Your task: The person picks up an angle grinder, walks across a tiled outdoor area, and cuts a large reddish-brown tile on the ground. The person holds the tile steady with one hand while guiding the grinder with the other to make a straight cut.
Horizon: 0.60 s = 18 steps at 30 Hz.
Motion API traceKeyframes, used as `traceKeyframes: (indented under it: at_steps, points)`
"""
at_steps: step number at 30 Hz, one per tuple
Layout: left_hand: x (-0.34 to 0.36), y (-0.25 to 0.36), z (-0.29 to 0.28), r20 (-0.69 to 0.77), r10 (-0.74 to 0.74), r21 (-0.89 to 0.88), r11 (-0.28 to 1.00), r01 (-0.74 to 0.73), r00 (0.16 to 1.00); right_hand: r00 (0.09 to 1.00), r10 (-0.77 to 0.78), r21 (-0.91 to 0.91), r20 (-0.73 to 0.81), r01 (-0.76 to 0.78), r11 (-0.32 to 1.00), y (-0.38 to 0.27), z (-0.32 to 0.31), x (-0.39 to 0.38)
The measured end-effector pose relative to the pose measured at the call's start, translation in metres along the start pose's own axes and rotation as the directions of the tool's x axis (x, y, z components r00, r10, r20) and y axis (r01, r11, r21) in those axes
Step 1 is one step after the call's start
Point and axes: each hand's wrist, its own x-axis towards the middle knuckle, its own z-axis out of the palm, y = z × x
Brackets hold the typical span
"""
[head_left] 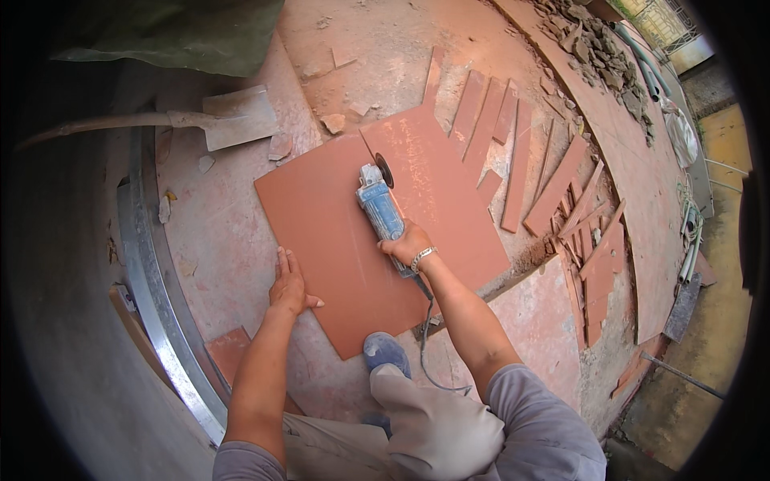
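My right hand (408, 243) is wrapped round the body of a blue angle grinder (380, 210), whose dark cutting disc (384, 170) stands on edge at the tile's surface near its far side. Under it lies a large reddish-brown tile (321, 208); a thin dark cut runs in from the far edge toward the disc. Flat against the tile's left edge rests my left hand (289, 284), fingers stretched out and holding nothing. A grey power cord (425, 345) trails from the grinder past my shoe (387, 354), which touches the tile's near edge.
Several cut tile strips (486, 120) lie fanned out to the right, with broken pieces (581, 216) beyond. A shovel (241, 118) lies at the far left, beside a metal rail (164, 337). Rubble (601, 56) is heaped at the far right.
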Motion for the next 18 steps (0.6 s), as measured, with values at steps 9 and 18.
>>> traceKeyframes:
  at_steps: [9,18]
  points:
    - [0.0014,-0.0009,0.0012,0.004,-0.006,0.014,1.0,0.006,1.0,1.0,0.024,-0.014,-0.01,-0.024,1.0,-0.0029,-0.0016,-0.0016]
    - [0.0005,-0.0007,-0.0003,0.012,-0.004,0.001,1.0,0.004,1.0,1.0,0.029,-0.032,-0.009,-0.03,0.999,-0.0013,-0.0006,0.0006]
